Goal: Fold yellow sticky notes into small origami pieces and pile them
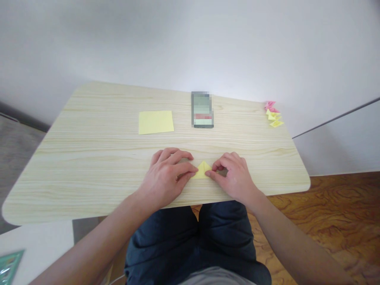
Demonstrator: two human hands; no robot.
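Observation:
A small folded piece of yellow paper (203, 169) lies near the table's front edge, its peak pointing away from me and a crease running down its middle. My left hand (168, 173) pinches the left corner between thumb and forefinger, the other fingers spread above the wood. At the opposite corner, my right hand (230, 174) grips the paper with thumb and forefinger, its remaining fingers curled. Both corners are partly hidden under the fingertips.
Flat yellow paper (156, 122) lies at the back left of the pale wooden table (97, 158). A phone-like device (202, 109), blurred out, rests by the wall. Folded pink paper (270, 106) and yellow paper pieces (274, 117) sit at the far right edge.

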